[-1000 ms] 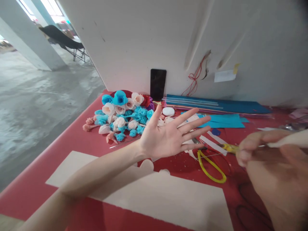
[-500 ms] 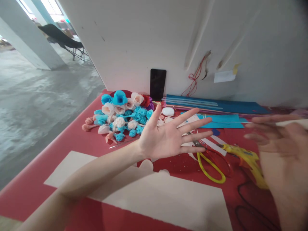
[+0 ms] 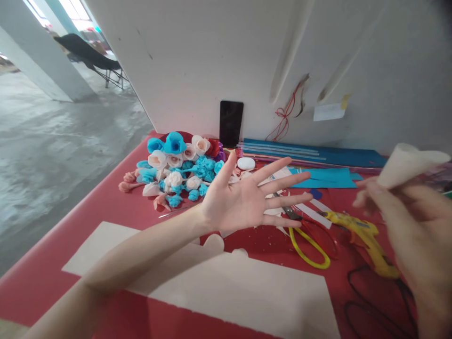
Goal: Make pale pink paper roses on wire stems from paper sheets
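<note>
My left hand (image 3: 240, 202) is held out over the table, palm up, fingers spread, with nothing in it. At the right edge, my right hand (image 3: 418, 230) pinches a white paper flower (image 3: 402, 165) by its narrow base; the cone-shaped bloom flares upward and to the right. Under my left fingers lie scissors (image 3: 310, 254) with one yellow and one red handle loop. A yellow glue gun (image 3: 363, 235) rests between the scissors and my right hand. Below my left forearm, a large cream paper sheet (image 3: 247, 292) covers the front of the table, with rounded cut pieces (image 3: 214, 243) at its upper edge.
Blue, white, pink and red paper flowers (image 3: 174, 179) are piled at the back left of the red table (image 3: 120, 188). A black phone (image 3: 231, 123) leans against the white panel (image 3: 197, 61). Blue paper strips (image 3: 328, 177) lie behind the scissors, and a dark cord (image 3: 367, 301) loops at lower right.
My right hand has turned, and the white flower it holds has swung from lying nearly level to standing up. My left hand stays spread in almost the same place.
</note>
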`<state>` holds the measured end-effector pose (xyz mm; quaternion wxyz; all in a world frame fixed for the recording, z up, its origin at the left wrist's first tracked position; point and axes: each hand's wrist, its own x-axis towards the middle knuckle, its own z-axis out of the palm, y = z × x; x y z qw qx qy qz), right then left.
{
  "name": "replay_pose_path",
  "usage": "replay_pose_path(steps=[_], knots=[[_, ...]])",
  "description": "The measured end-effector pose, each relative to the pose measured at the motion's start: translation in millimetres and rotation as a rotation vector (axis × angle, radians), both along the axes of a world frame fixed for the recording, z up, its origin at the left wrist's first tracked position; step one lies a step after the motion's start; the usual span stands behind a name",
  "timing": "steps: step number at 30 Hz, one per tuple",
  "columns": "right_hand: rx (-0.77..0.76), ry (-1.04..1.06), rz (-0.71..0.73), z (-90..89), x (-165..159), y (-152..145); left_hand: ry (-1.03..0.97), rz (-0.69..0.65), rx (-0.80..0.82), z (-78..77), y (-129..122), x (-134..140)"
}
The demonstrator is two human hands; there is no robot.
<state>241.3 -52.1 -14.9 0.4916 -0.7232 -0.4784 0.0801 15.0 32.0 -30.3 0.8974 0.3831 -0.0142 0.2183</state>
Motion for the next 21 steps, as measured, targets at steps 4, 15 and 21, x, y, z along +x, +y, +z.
replay_pose_path(steps=[4, 15, 21], knots=[[0.001, 0.251, 0.126, -0.1, -2, 5, 0.106, 0.024, -0.017, 4.7, 0, 2], [0.035, 0.707, 0.267, -18.1, -35, 9, -0.009, -0.108, 0.177, -3.5, -4, -1], [-0.071, 0.731, 0.264, -17.3, -35, 7, 0.046, -0.083, 0.261, -4.8, -5, 1]])
